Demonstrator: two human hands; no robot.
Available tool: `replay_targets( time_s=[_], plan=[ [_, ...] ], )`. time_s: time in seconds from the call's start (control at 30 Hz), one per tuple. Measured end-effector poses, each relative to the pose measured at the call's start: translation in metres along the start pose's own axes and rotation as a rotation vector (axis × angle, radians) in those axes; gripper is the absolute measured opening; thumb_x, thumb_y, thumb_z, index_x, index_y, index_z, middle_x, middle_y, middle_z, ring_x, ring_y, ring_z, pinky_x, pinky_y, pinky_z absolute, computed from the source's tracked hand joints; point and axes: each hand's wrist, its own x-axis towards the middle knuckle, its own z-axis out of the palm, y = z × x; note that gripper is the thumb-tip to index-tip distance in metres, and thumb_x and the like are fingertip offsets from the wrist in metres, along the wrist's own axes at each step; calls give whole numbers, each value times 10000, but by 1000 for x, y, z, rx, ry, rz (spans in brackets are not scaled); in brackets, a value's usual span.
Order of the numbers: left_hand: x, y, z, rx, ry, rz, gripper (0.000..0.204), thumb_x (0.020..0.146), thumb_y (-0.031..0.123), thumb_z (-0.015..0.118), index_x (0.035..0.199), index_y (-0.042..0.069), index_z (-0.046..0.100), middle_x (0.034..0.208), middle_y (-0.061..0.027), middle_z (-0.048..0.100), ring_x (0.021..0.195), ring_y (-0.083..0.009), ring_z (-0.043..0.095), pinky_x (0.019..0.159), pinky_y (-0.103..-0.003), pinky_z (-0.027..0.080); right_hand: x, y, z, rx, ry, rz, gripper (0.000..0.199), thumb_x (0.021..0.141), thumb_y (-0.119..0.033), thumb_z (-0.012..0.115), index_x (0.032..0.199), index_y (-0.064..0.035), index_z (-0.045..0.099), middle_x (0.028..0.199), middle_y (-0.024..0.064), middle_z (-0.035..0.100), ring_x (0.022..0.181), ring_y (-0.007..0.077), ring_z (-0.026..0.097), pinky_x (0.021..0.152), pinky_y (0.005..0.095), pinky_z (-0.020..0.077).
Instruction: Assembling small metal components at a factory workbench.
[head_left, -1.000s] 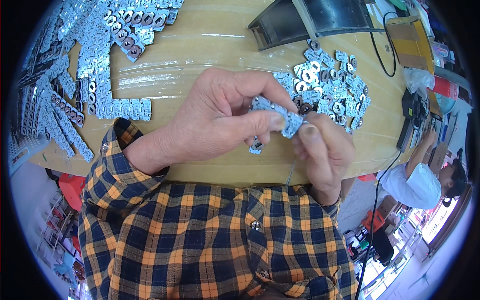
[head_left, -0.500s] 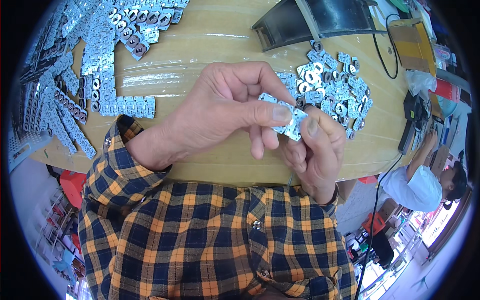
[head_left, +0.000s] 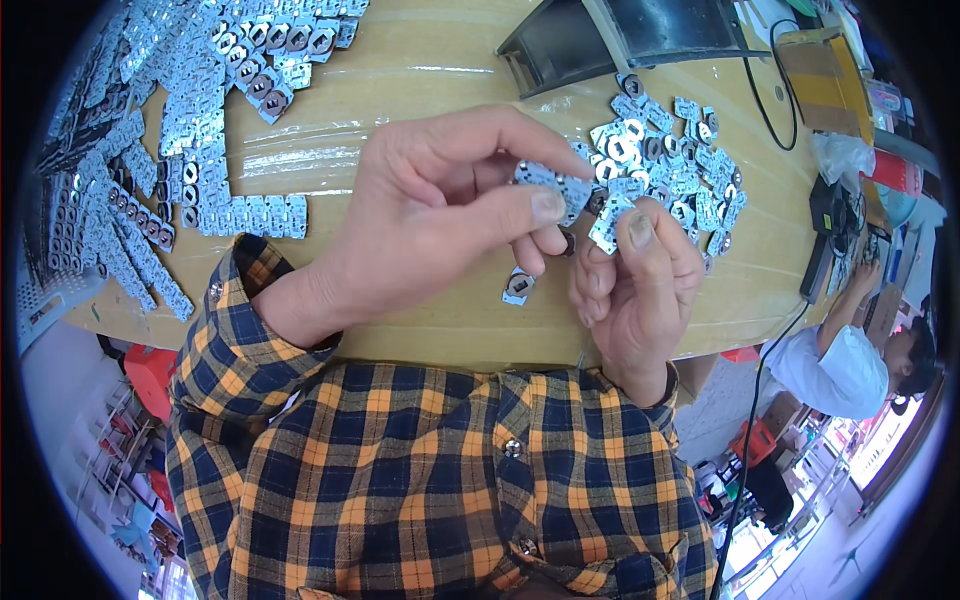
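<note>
My left hand (head_left: 425, 205) is closed, pinching a short strip of small circuit boards (head_left: 538, 176) between thumb and forefinger. Close beside it, my right hand (head_left: 645, 275) grips a single small circuit board (head_left: 607, 226) with thumb and fingers; a gap separates this piece from the strip. On the table below the hands lies another small board (head_left: 518, 286) with a dark round part on it. Just beyond my right hand spreads a loose pile of similar boards (head_left: 715, 180), some partly hidden behind the fingers.
Long rows of joined boards (head_left: 265, 215) cover the table's left side. A black metal frame (head_left: 680, 30) stands at the far edge, near a cardboard box (head_left: 825, 85) and a black cable (head_left: 752, 100). Another person (head_left: 835, 365) works at the right.
The strip has come apart: my right hand now has one board separate from the left hand's piece. My left hand moved slightly left and away. A single board now shows on the table below.
</note>
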Motion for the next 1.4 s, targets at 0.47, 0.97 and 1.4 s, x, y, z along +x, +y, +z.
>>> replay_targets(
  time_s=[0.47,0.97,1.4],
  plan=[
    [-6,-5,1,500,0,271,227,892,-120,552,1099,-61,625,944,-111,596,795,-129,653,659,-220,554,0,3,0,-161,23,2,283,987,-184,546,761,-16,580,595,-12,526,472,20,432,421,183,310],
    [-5,5,2,575,-121,216,179,882,-81,581,1047,-49,642,898,-86,640,761,-105,617,644,-231,504,0,4,-5,-489,154,-211,234,971,-119,565,766,-10,591,564,-2,526,467,42,445,426,219,322],
    [-4,4,3,116,-31,-115,203,913,0,618,1110,-44,643,784,-78,684,650,-107,670,564,-201,538,-4,-9,-9,-735,-42,-213,163,965,-87,564,851,7,631,594,24,545,509,92,519,479,246,388]
  ],
)
